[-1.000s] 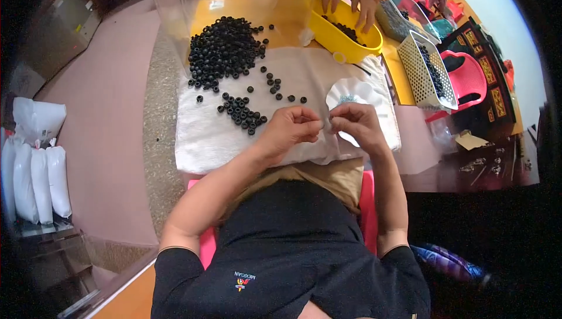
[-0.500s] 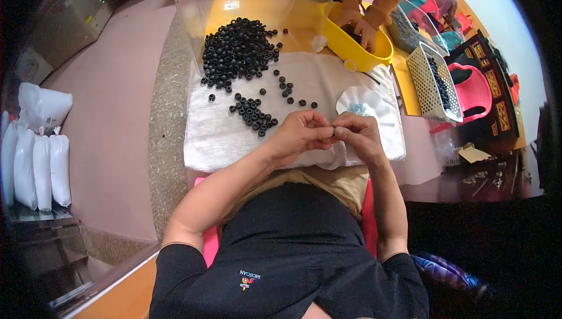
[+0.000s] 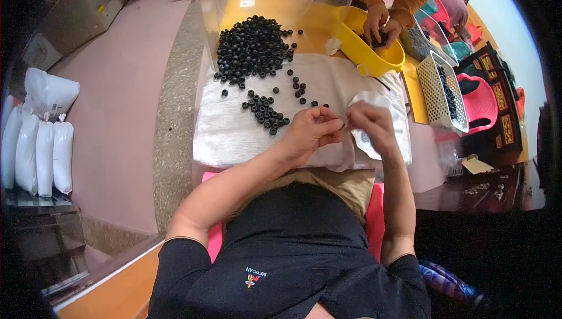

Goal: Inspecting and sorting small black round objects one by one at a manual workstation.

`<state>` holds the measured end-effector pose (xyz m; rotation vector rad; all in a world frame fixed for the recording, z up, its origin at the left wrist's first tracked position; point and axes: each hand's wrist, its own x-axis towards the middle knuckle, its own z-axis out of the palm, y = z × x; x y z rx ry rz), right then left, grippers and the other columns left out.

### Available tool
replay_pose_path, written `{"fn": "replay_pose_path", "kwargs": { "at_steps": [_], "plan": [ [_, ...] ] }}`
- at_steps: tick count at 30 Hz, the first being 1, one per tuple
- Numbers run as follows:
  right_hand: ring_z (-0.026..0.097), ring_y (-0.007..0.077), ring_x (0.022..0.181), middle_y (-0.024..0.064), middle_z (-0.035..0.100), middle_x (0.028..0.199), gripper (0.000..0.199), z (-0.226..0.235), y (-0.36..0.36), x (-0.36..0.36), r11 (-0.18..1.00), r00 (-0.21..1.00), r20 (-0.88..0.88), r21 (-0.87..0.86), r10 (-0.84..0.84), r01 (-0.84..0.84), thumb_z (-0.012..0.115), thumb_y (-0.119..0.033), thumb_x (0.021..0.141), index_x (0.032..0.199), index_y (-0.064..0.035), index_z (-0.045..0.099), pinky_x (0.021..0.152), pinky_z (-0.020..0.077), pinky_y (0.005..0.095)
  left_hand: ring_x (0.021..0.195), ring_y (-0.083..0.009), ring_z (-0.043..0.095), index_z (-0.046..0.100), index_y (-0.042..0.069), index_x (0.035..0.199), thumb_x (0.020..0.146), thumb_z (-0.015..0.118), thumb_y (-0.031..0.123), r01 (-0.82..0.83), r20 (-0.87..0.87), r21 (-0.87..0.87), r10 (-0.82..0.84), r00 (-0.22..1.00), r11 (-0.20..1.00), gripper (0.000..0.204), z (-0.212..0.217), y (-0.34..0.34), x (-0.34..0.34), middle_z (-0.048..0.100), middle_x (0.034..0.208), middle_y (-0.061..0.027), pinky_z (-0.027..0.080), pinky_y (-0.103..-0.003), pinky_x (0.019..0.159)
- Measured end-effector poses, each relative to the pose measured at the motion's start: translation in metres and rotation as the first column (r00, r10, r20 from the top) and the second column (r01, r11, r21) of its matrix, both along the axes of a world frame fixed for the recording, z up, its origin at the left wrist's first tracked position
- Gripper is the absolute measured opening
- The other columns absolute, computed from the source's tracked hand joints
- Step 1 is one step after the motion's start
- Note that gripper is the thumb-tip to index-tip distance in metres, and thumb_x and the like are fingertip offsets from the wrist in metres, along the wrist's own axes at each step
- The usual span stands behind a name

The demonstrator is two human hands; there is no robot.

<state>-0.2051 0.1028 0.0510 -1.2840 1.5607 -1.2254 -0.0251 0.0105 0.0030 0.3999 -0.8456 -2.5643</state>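
Observation:
My left hand (image 3: 313, 134) is closed in a pinch over the white cloth (image 3: 219, 140). A small dark piece shows at its fingertips, apparently one of the black beads. Just to its right, slightly blurred, my right hand (image 3: 377, 128) has its fingers pressed together; whatever they hold is too small to make out. Partly behind that hand lies a white scalloped dish (image 3: 364, 99). Left of my hands sits a small cluster of black beads (image 3: 266, 111) with holes through them. A large heap of black beads (image 3: 252, 49) spreads beyond it, with several strays alongside.
A clear plastic bin (image 3: 205, 20) stands behind the heap. At a yellow tub (image 3: 369, 61), another person's hands (image 3: 383, 26) handle dark pieces. A white perforated basket (image 3: 442, 93) and pink chair (image 3: 483, 102) are at right. White bags (image 3: 44, 149) stand far left.
My hands have come apart from their shared pinch; the right has moved slightly up and right. The whole view has shifted a little. The other person's hands have risen in the yellow tub.

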Motion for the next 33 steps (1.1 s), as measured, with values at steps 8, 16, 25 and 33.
{"fn": "replay_pose_path", "kwargs": {
  "at_steps": [8,16,25,33],
  "plan": [
    [0.063,0.0154,0.075,0.0085,0.065,0.088,0.022,-0.008,-0.127,-0.014,0.996,0.788,-0.616,-0.068,0.002,-0.055,0.067,-0.016,0.087,0.099,0.0025,0.068,0.069,0.0507,0.0275,0.080,-0.0146,0.062,0.060,0.002,0.104,0.091,0.065,0.009,-0.129,0.004,0.018,0.129,0.992,0.991,0.016,-0.005,-0.008,-0.001,0.062,0.092,-0.0040,0.056,-0.032,0.079],
    [0.059,0.0344,0.108,0.0159,0.066,0.110,0.039,-0.030,-0.203,0.015,0.966,0.428,-0.901,-0.041,0.075,-0.255,0.069,-0.027,0.081,0.112,-0.0043,0.065,0.091,0.0475,0.0435,0.079,-0.0137,0.062,0.061,0.003,0.101,0.089,0.068,0.010,-0.227,0.115,-0.012,0.227,0.967,0.974,0.016,-0.009,-0.010,-0.001,0.063,0.088,-0.0031,0.055,-0.030,0.075],
    [0.063,0.0362,0.092,0.0181,0.067,0.099,0.030,-0.034,-0.241,0.019,0.973,0.375,-0.913,0.086,0.163,-0.213,0.071,-0.020,0.077,0.104,-0.0075,0.072,0.086,0.0464,0.0463,0.082,-0.0131,0.062,0.062,0.002,0.101,0.088,0.068,0.009,-0.237,0.136,0.033,0.231,0.963,0.971,0.016,-0.012,-0.012,-0.002,0.063,0.091,-0.0043,0.055,-0.029,0.076],
    [0.064,0.0346,0.086,0.0173,0.067,0.091,0.017,-0.053,-0.243,-0.004,0.972,0.399,-0.914,-0.025,0.073,-0.235,0.063,-0.016,0.086,0.096,-0.0054,0.071,0.076,0.0493,0.0413,0.080,-0.0121,0.061,0.062,0.001,0.102,0.088,0.068,0.008,-0.225,0.139,0.020,0.221,0.965,0.974,0.016,-0.010,-0.013,-0.003,0.063,0.091,-0.0046,0.055,-0.027,0.075]
  ]
}}
